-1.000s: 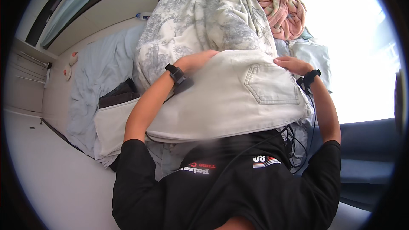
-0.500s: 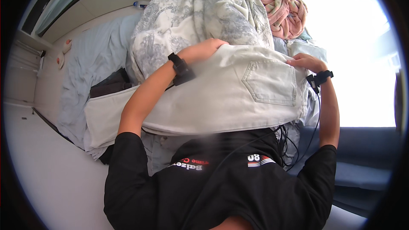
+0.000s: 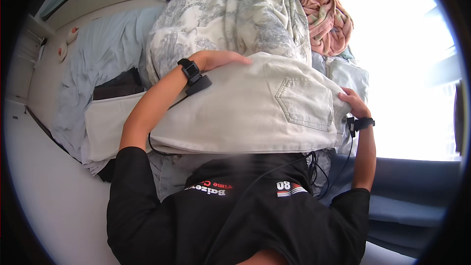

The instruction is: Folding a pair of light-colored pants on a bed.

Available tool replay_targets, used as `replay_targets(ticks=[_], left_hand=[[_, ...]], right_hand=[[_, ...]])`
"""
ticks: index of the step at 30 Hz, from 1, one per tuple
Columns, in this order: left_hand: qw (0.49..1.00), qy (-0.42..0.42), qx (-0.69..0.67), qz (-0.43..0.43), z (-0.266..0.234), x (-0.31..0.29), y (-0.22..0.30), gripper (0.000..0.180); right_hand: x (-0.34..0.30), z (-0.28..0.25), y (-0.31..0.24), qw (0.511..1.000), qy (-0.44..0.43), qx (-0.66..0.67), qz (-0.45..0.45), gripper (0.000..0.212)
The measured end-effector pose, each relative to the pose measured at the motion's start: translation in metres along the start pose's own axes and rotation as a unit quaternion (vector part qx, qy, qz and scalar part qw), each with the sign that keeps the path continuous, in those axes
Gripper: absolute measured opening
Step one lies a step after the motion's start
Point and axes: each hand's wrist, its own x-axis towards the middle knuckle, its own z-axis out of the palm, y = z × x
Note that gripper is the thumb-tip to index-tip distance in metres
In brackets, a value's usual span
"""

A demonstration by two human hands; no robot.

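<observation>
A pair of pale, off-white jeans (image 3: 221,113) lies folded lengthwise across the bed in front of me, a back pocket showing toward its right end. My left hand (image 3: 223,60) rests along the far edge of the jeans with its fingers stretched out flat. At the waistband end on the right, my right hand (image 3: 356,104) grips the corner of the jeans between thumb and fingers; the fingertips are partly hidden. The legs run off to the left, beneath my left forearm.
Beyond the jeans is a grey-and-white patterned blanket (image 3: 230,19), with a bundled pink blanket (image 3: 324,17) at far right. Folded pale denim (image 3: 351,76) lies past my right hand. Dark folded clothes (image 3: 117,86) and a light-blue sheet (image 3: 105,44) are at left. Cables hang from both wristbands.
My right hand has come nearer to me along the waistband end. My left hand has shifted slightly left, its fingers now straighter. The whole view has moved a little.
</observation>
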Motion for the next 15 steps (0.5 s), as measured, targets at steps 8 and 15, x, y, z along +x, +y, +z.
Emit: replay_targets(ticks=[8,15], left_hand=[[0.992,-0.123,0.011,0.020,-0.019,0.006,-0.024,0.064],[0.991,-0.125,-0.003,0.044,-0.021,-0.003,-0.027,0.070]], right_hand=[[-0.034,0.032,0.022,0.936,0.082,0.341,-0.008,0.041],[-0.042,0.065,0.029,0.979,0.161,0.121,0.039,0.045]])
